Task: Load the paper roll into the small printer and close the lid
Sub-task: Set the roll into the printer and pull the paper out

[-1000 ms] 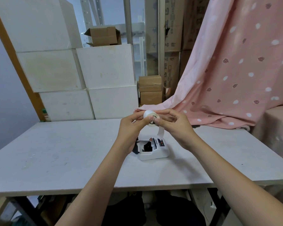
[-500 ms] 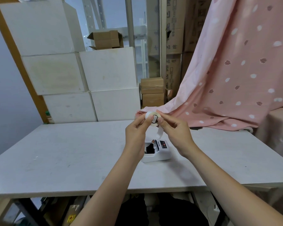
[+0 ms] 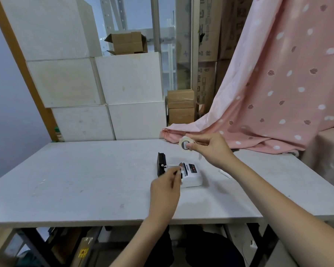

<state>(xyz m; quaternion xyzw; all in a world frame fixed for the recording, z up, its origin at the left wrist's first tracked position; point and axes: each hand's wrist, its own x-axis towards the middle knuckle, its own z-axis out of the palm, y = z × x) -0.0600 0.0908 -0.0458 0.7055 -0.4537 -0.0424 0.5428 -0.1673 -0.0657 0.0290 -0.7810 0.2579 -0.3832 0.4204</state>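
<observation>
From the head view, the paper roll (image 3: 185,143) is up in the air, pinched by thumb and fingertips of the right hand (image 3: 210,149), well above the bench (image 3: 85,180) and beyond the small printer (image 3: 190,175). A loose strip of paper seems to trail down under that hand. The roll looks light and its outer turns soft, so it would likely unwind or crease if squeezed on the face; taking it by the 2 flat sides, as here, seems the safer hold.

The printer sits on the bench just beyond the left hand (image 3: 167,186), with its black lid (image 3: 161,166) standing upright at the side nearer that hand, the bay open. The left hand hovers low over the printer's near edge, fingers curled, and appears to pinch a small white scrap or tab; blur makes it hard to be sure. Both forearms reach forward from the bottom of the frame, the right one raised higher than the left.
</observation>
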